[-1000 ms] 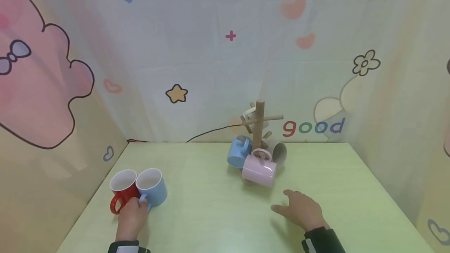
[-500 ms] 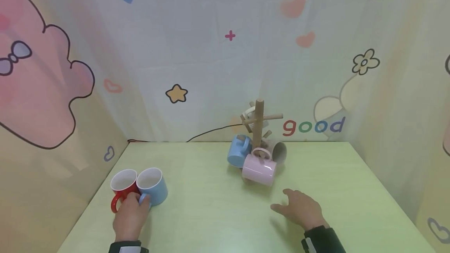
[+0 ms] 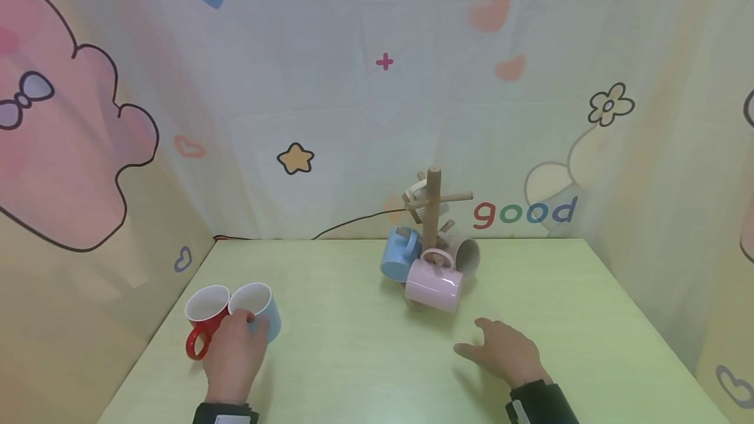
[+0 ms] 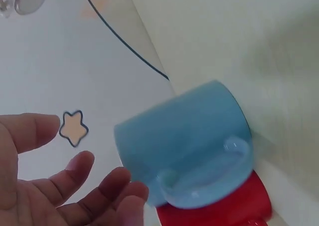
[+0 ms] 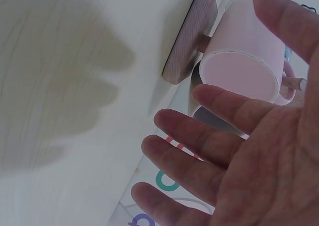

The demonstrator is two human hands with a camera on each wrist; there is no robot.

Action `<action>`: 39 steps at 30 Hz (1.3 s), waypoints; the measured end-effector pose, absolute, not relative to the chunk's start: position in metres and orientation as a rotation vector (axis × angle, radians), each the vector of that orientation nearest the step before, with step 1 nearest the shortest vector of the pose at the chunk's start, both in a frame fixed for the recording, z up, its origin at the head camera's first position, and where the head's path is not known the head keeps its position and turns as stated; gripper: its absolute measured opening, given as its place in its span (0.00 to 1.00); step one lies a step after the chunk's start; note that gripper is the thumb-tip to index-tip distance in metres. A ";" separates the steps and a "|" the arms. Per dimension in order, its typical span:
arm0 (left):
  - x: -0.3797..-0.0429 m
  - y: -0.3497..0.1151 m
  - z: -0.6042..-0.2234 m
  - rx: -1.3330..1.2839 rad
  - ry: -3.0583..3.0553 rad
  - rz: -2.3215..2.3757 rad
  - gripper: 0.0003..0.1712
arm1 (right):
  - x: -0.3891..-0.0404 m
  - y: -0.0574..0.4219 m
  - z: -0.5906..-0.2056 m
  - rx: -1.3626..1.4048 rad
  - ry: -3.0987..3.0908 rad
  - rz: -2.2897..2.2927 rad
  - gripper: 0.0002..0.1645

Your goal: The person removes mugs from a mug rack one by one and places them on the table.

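Note:
My left hand is over the near side of a light blue mug, hiding its handle in the head view. The left wrist view shows the thumb and fingers apart, just off the rim of that upright mug. Beside it, close together, stands a red mug with its handle toward me. My right hand hovers above the table with fingers spread, holding nothing. It is nearest a pink mug, which hangs by its handle on a wooden mug tree.
Also on the tree are a second blue mug, a greyish mug and a white one higher up. The pale green table ends at a printed cloth backdrop, where a thin cable runs.
My left hand has come off the blue mug's handle and risen up and right to its rim. The mugs and my right hand have stayed in place.

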State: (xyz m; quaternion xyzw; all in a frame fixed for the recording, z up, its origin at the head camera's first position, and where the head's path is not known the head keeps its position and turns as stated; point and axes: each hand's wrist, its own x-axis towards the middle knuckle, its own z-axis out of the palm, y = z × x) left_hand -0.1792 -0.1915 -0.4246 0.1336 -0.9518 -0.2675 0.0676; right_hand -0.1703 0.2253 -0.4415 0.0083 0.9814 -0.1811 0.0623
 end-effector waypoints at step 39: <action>-0.204 -0.101 -0.436 -0.167 -3.054 -0.680 0.30 | -0.204 0.230 -0.442 0.056 2.952 -0.719 0.63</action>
